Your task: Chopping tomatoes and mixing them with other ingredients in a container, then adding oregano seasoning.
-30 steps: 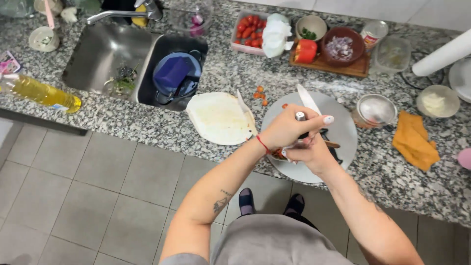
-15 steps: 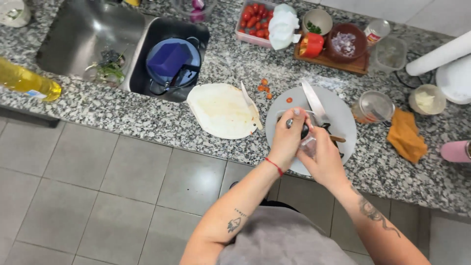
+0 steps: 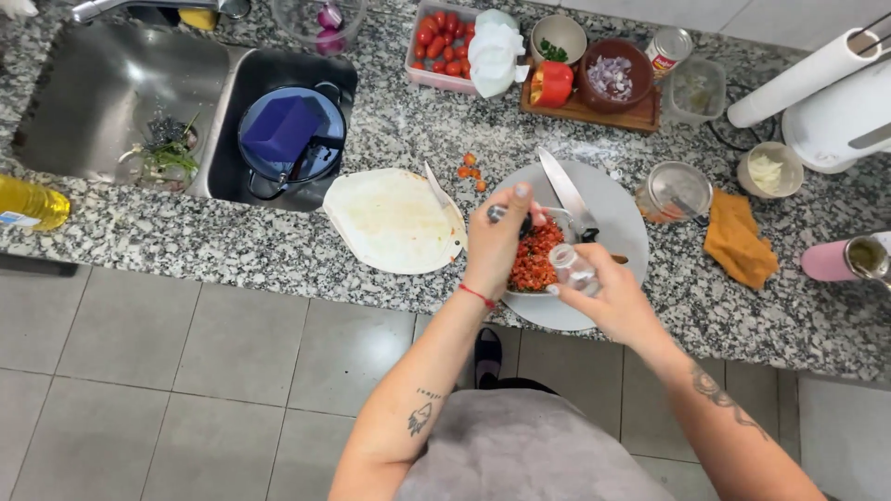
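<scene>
My left hand (image 3: 495, 243) pinches a small dark cap above the left rim of a bowl of chopped red tomato (image 3: 534, 263). My right hand (image 3: 608, 299) grips a small clear shaker (image 3: 571, 268) and tilts it over the bowl's right side. The bowl stands on a round pale board (image 3: 617, 209). A large knife (image 3: 564, 193) lies on that board, just behind the bowl. The bowl's near edge is hidden by my hands.
A white cutting board (image 3: 394, 221) lies to the left, beside a sink holding a blue pot (image 3: 290, 139). Behind are a tray of cherry tomatoes (image 3: 439, 42) and a wooden board (image 3: 594, 109) with a red pepper and chopped onion. A glass jar (image 3: 673, 191) and orange cloth (image 3: 739, 237) sit to the right.
My hands were pressed together over the round board; now they are apart, the left with the cap and the right tipping the shaker over the bowl.
</scene>
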